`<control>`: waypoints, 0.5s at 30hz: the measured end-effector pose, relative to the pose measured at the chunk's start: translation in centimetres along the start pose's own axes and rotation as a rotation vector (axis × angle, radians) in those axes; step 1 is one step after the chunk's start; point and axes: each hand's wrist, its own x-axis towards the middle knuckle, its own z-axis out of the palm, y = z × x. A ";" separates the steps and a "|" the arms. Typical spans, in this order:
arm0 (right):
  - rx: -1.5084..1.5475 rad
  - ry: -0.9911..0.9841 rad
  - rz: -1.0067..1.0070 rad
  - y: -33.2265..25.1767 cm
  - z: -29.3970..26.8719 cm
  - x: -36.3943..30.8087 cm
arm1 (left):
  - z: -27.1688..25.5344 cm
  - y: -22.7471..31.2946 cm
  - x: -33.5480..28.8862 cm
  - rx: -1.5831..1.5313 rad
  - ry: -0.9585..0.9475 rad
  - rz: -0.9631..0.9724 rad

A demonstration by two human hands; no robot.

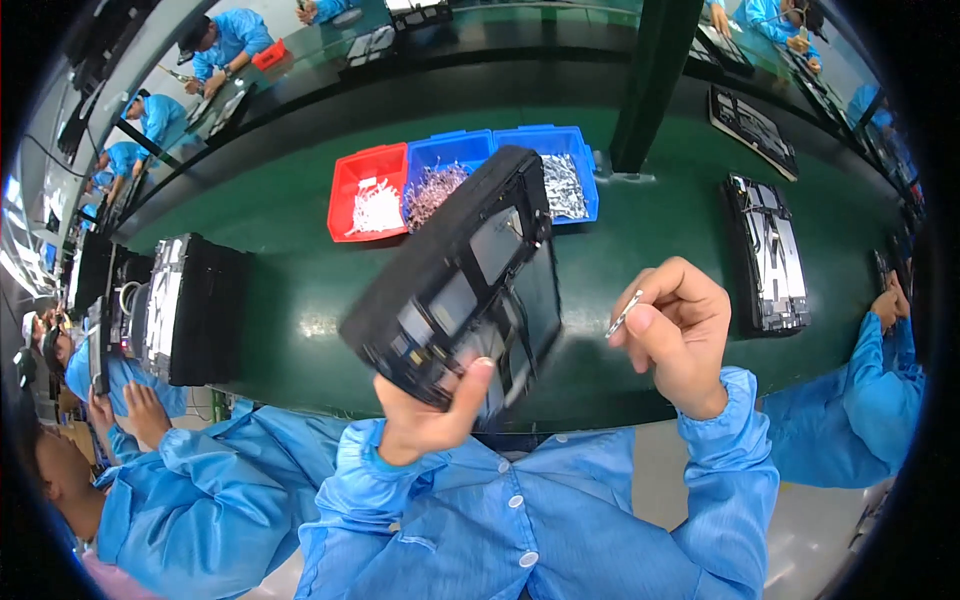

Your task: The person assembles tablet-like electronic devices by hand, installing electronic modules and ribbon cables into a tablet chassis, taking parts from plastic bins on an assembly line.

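My left hand (425, 418) grips the lower end of a black electronic device housing (445, 270), held tilted above the green table. Its open side shows grey panels, small parts and a dark cable, partly blurred. The thumb lies over the near edge, while the other fingers are mostly hidden beneath it. To the right of the housing, my right hand (685, 335) pinches a small, thin silver metal strip (625, 313) between thumb and forefinger. This strip is apart from the housing.
Behind the housing stand a red bin (348, 180) of white pieces, a blue bin (445, 145) of coppery pieces and another blue bin (590, 205) of silvery pieces. Similar devices (770, 255) lie right, with a black stack (210, 310) left. A green post (650, 90) rises behind; co-workers sit both sides.
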 end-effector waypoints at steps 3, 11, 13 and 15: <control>0.165 -0.102 0.025 -1.8 2.7 1.3 | 0.0 -1.8 0.0 0.686 -0.189 0.339; 0.236 -0.211 0.114 -1.2 7.1 1.6 | 0.8 -7.8 -1.6 0.370 -0.007 0.375; 0.245 -0.205 0.103 -0.9 7.2 1.5 | 0.8 -7.7 -1.9 0.402 -0.019 0.306; 0.209 -0.203 0.091 -0.6 7.0 1.5 | 1.2 -7.2 -1.3 0.395 0.018 0.375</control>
